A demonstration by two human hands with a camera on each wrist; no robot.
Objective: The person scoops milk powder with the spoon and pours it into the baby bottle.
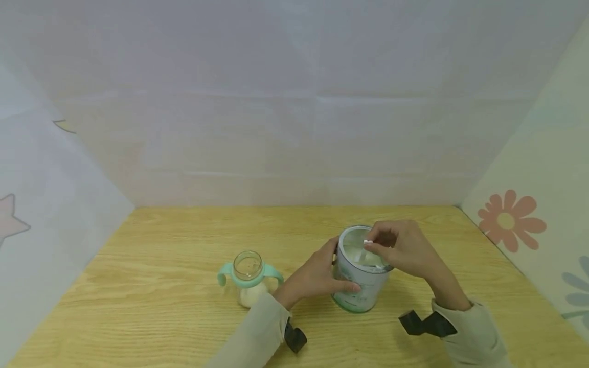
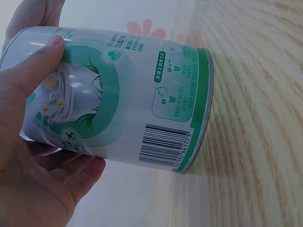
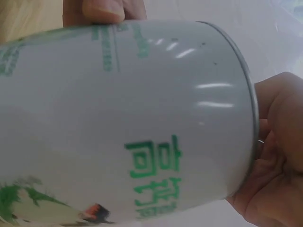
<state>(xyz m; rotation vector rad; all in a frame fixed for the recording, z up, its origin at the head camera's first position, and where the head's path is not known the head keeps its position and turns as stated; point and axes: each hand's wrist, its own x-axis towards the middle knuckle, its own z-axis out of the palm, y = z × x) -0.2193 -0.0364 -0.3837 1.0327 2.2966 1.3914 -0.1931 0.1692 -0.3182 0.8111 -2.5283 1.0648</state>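
Note:
A white and green milk powder can (image 1: 361, 287) stands on the wooden table, its top uncovered and pale powder inside. My left hand (image 1: 315, 276) grips the can's side, thumb across the front and fingers round the back; the left wrist view shows the can's printed wall (image 2: 130, 99) in that grasp. At the can's mouth, my right hand (image 1: 409, 250) pinches the white handle of a scoop (image 1: 367, 242) between thumb and fingers. The scoop's lower part is down inside the can. In the right wrist view, the can's rim partly hides the right hand (image 3: 279, 161).
To the left of the can, a baby bottle (image 1: 250, 295) with mint green handles stands uncapped, with whitish contents low inside. Pale cloth walls (image 1: 294, 128) enclose the table (image 1: 161, 286) at the back and both sides.

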